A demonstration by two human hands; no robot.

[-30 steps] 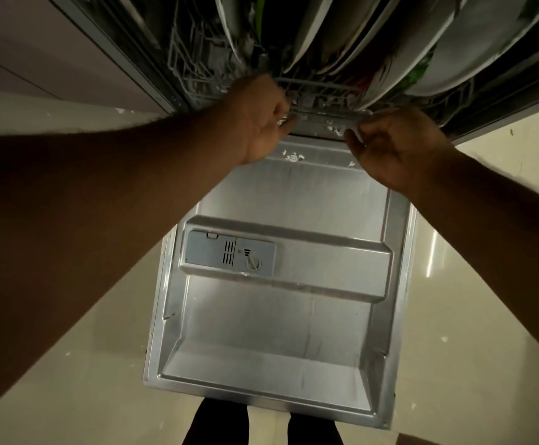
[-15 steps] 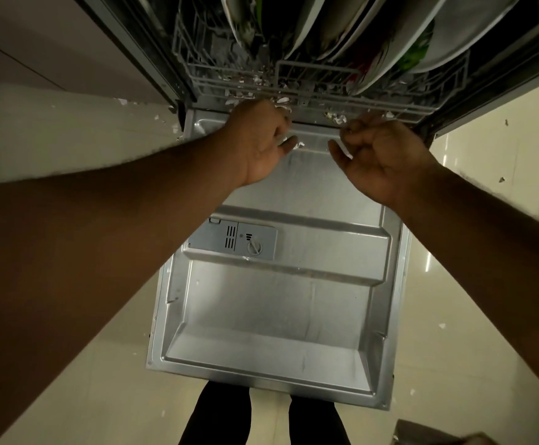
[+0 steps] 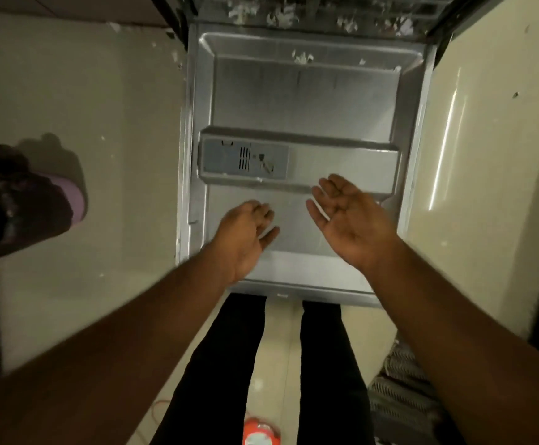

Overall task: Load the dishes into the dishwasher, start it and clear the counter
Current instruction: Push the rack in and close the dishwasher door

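Observation:
The dishwasher door lies open and flat in front of me, its steel inner face up, with the grey detergent dispenser across its middle. Only the front edge of the lower rack shows at the top, inside the machine; the dishes are out of view. My left hand hovers over the door's near part, fingers loosely bent, holding nothing. My right hand is palm up beside it, fingers spread and empty.
White crumbs dot the door's far edge and the rack front. Pale tiled floor lies on both sides. A dark and purple object sits at the left, a red item by my legs, a striped thing at the right.
Both hands let go of the rack front and drew back toward me, opening over the door. The rack slid into the machine. My view tilted down, so the plates left the frame.

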